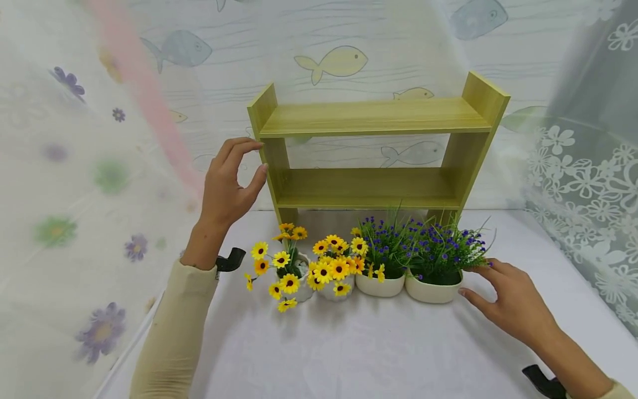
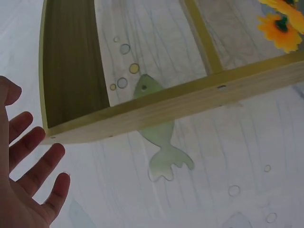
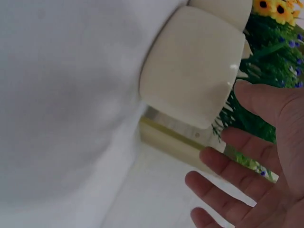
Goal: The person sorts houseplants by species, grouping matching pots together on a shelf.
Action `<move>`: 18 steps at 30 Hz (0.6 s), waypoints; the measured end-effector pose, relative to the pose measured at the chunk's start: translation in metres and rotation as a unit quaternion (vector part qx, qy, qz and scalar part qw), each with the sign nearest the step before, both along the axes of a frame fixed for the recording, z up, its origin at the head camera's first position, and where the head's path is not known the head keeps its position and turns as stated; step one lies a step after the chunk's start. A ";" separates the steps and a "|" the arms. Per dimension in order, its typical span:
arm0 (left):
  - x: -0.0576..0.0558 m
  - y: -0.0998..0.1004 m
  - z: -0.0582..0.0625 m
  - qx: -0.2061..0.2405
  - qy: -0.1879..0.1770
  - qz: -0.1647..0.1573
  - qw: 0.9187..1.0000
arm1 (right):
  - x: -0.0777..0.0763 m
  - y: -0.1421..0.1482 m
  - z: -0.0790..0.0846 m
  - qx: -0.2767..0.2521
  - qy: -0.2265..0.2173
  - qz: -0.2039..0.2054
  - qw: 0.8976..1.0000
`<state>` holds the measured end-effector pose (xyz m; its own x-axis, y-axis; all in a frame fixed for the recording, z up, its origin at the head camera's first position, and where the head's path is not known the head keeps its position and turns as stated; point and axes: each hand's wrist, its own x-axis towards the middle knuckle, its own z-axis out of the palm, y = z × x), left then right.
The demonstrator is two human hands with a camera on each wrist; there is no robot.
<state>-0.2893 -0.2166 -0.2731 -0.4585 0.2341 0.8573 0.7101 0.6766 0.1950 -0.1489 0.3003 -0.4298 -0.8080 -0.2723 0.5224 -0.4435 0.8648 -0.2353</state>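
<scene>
A light wooden two-tier shelf (image 1: 374, 117) stands at the back of the white table. Beside its left side panel is my left hand (image 1: 230, 180), thumb and fingers spread around nothing, fingertips right at the panel's edge. In front of the shelf, side by side, are two pots of yellow flowers (image 1: 333, 269) and two oval cream pots with purple-flowered grass. My right hand (image 1: 515, 302) is at the rightmost cream pot (image 1: 433, 291), its fingers loosely spread and its thumb near the rim. The right wrist view shows the same cream pot (image 3: 192, 66) beside the spread fingers.
White cloth covers the table (image 1: 359, 349). Behind the shelf hangs a fish-patterned curtain (image 1: 331, 61), with a sheer flowered curtain (image 1: 593, 183) at the right and another flowered one (image 1: 75, 221) at the left. Black straps circle both wrists.
</scene>
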 end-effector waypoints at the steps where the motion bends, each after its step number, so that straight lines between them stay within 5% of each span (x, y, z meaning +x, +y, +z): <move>1: -0.001 0.002 0.003 -0.001 0.005 0.000 1.000 | 0.001 -0.002 -0.001 0.000 -0.009 0.000 1.000; 5: -0.004 0.010 0.012 -0.015 0.018 0.008 1.000 | 0.005 -0.008 -0.006 -0.003 -0.029 -0.002 1.000; 18: -0.019 0.023 0.020 -0.075 0.012 0.062 0.995 | 0.002 -0.018 -0.018 0.009 0.029 0.035 0.999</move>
<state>-0.3084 -0.1931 -0.2534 -0.4711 0.3027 0.8285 0.6229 0.7792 0.0695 -0.1474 0.2823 -0.4478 -0.7551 -0.3363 0.5628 -0.5152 0.8352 -0.1922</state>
